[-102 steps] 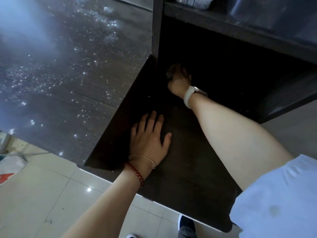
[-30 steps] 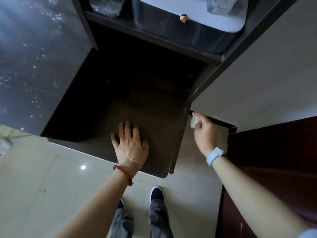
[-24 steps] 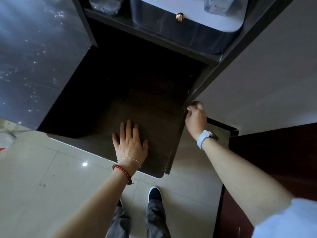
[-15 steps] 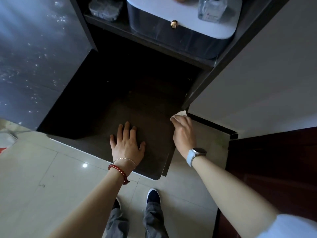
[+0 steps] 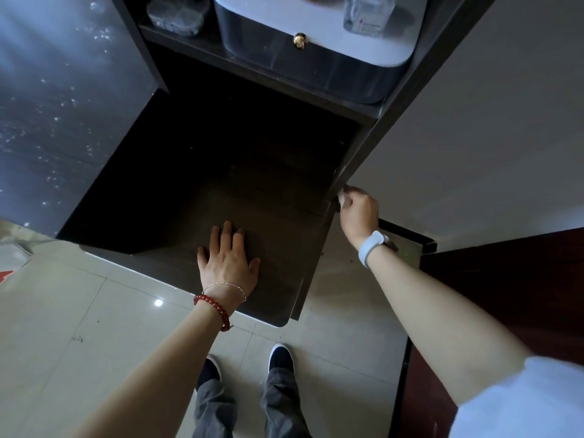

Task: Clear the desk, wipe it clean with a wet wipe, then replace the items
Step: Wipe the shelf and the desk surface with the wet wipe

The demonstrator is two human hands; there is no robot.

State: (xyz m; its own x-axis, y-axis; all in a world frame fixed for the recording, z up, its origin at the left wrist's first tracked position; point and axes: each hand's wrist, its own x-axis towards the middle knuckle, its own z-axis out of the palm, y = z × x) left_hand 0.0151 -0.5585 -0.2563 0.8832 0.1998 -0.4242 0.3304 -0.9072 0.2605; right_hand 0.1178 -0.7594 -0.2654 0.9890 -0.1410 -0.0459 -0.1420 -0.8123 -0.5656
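Left hand [image 5: 228,267] on desk [image 5: 278,222], wipe [image 5: 342,197] rightward

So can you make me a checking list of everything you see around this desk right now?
Surface: dark desk, bare where visible.
Job's things: white wipe at the desk's right edge.
Clutter: box, clear bottle and dark container on the shelf above.
Grips: left hand flat on the desk; right hand pinches the wipe.
Cables: nothing seen.
Surroundings: tiled floor, pale wall, reddish door.
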